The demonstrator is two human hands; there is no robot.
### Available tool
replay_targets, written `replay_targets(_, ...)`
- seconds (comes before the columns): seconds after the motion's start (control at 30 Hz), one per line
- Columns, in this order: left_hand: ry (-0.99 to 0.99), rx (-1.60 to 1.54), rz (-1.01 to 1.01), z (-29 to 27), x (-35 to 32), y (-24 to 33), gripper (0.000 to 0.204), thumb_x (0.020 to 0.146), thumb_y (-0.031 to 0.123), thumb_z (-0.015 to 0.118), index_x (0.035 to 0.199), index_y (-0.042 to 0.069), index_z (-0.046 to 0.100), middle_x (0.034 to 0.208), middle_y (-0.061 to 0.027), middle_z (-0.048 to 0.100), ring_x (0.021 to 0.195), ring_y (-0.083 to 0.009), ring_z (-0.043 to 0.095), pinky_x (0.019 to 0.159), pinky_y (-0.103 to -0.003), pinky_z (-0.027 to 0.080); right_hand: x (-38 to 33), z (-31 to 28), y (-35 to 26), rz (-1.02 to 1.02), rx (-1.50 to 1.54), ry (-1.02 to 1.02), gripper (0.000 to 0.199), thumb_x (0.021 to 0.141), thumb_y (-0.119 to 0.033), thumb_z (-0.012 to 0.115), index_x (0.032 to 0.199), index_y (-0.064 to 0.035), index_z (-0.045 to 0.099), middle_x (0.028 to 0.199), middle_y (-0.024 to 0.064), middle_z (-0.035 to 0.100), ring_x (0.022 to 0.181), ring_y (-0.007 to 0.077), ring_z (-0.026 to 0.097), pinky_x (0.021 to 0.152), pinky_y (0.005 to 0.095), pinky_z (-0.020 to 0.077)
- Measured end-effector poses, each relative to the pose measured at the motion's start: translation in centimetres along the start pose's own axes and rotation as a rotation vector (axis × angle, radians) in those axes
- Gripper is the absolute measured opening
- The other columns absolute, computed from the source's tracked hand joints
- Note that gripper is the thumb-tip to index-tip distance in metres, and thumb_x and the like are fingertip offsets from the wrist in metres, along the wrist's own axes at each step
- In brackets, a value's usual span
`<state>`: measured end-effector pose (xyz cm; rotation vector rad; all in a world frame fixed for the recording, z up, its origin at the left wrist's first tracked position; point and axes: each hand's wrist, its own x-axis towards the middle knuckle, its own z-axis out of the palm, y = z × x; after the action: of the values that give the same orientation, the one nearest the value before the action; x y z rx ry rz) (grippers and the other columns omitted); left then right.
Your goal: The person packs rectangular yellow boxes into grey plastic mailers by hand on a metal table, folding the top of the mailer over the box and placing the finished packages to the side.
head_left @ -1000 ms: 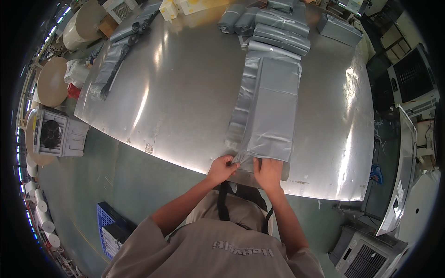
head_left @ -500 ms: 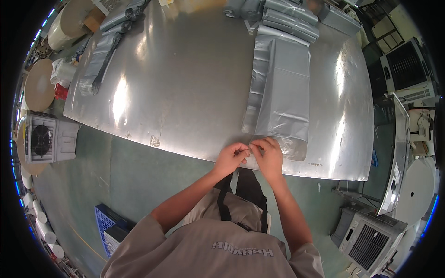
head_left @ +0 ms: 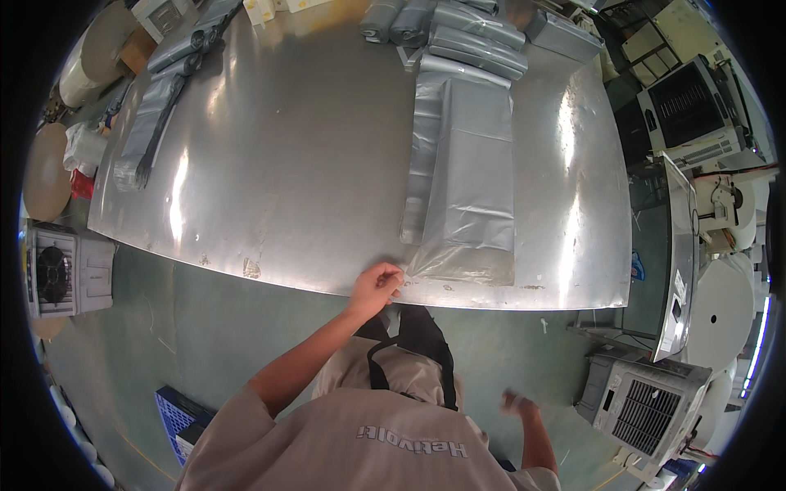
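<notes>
The left hand pinches the near corner of a long grey plastic bag lying flat on the steel table; the right hand hangs low, loosely curled, holding nothing. Separating that corner seems the step; next needs both hands. Folded grey bags sit stacked at the far edge.

Colours I log: grey glossy plastic bag, translucent at its near end; bare silver metal table; dull green floor; beige shirt with black straps; blue crate; white fan unit.
</notes>
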<state>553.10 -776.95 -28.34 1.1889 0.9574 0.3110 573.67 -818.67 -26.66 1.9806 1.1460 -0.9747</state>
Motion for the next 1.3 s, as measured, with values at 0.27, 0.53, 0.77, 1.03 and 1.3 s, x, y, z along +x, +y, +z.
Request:
replay_targets(0.27, -0.191, 1.187, 1.392, 1.9, 3.7, 13.2, 0.029, 0.077, 0.006, 0.057, 0.106, 0.01, 0.061, 0.109, -0.0041, 0.058, 0.101, -0.0206, 0.054, 0.084, -0.032, 0.044, 4.6, -20.8, 0.3, -0.219, 0.568, 1.164, 0.037, 0.072, 0.011, 0.048, 0.105, -0.0036, 0.059, 0.1, 0.0145, 0.062, 0.094, 0.0351, 0.057, 0.081, 0.0417, 0.0464)
replay_targets(0.53, -0.38, 1.486, 1.412, 0.7, 7.9, 9.8, 0.023, 0.076, 0.01, 0.055, 0.098, 0.011, 0.06, 0.105, -0.0002, 0.057, 0.097, -0.0157, 0.053, 0.087, -0.03, 0.04, 11.0, -29.9, -1.1, -0.724, -0.221, 1.483, 0.02, 0.069, -0.008, 0.058, 0.09, -0.0101, 0.061, 0.114, 0.0061, 0.058, 0.115, 0.0275, 0.05, 0.092, 0.0385, 0.0462)
replay_targets(0.77, -0.33, 1.17, 1.149, 0.7, 7.5, 9.6, 0.018, 0.063, 0.009, 0.066, 0.076, 0.012, 0.055, 0.093, -0.0008, 0.054, 0.092, -0.0181, 0.052, 0.087, -0.036, 0.04, 12.1, -29.8, 0.3, -0.804, -0.022, 1.416, 0.009, 0.066, -0.007, 0.059, 0.067, -0.0094, 0.051, 0.113, 0.0067, 0.057, 0.116, 0.0262, 0.05, 0.088, 0.0364, 0.0484)
replay_targets(1.03, -0.257, 1.131, 1.275, 1.9, 7.4, 12.9, 0.009, 0.069, 0.01, 0.064, 0.071, 0.007, 0.056, 0.115, -0.0075, 0.059, 0.108, -0.0257, 0.054, 0.086, -0.037, 0.047, 10.1, -34.1, 1.4, -0.969, 0.141, 1.167, 0.016, 0.061, -0.002, 0.063, 0.064, -0.005, 0.048, 0.129, 0.0101, 0.054, 0.12, 0.0291, 0.049, 0.09, 0.0377, 0.0473)
replay_targets(1.3, -0.279, 0.295, 0.183, 2.3, 9.7, 11.6, 0.03, 0.092, 0.029, 0.057, 0.099, 0.001, 0.062, 0.087, -0.002, 0.06, 0.083, -0.0124, 0.053, 0.074, -0.029, 0.044, 14.7, -32.8, 1.9, -0.542, 1.535, 0.394, 0.036, 0.093, -0.028, 0.056, 0.067, -0.0047, 0.049, 0.073, 0.0029, 0.058, 0.077, 0.0107, 0.06, 0.073, 0.0244, 0.0492)
